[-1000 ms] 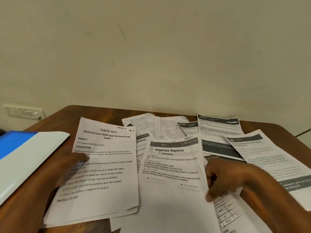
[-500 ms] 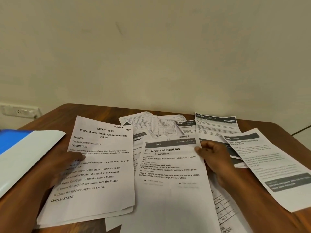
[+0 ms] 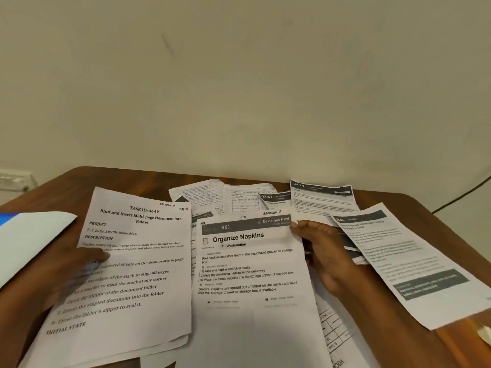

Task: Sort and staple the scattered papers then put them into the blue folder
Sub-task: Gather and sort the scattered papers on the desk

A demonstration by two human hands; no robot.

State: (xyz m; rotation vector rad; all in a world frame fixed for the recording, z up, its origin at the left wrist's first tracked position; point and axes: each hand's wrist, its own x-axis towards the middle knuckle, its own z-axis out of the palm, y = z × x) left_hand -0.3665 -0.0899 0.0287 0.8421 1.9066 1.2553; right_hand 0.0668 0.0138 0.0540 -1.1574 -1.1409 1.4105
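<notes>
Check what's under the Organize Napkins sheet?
Organize Napkins sheet overlaps other printed sheets: edges show at its left and a table-printed page at its lower right. Their covered content can't be read.

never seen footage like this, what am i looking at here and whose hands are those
There is no machine here. A person wears a camera on the head, which looks down at their own two bare hands. A brown wooden table is strewn with printed and handwritten papers. The left hand rests on the "Bind and Insert Multi-page Document" sheet. The right hand has its fingers at the right edge of the "Organize Napkins" sheet; whether they pinch it cannot be told. A blue and white folder lies far left.
</notes>
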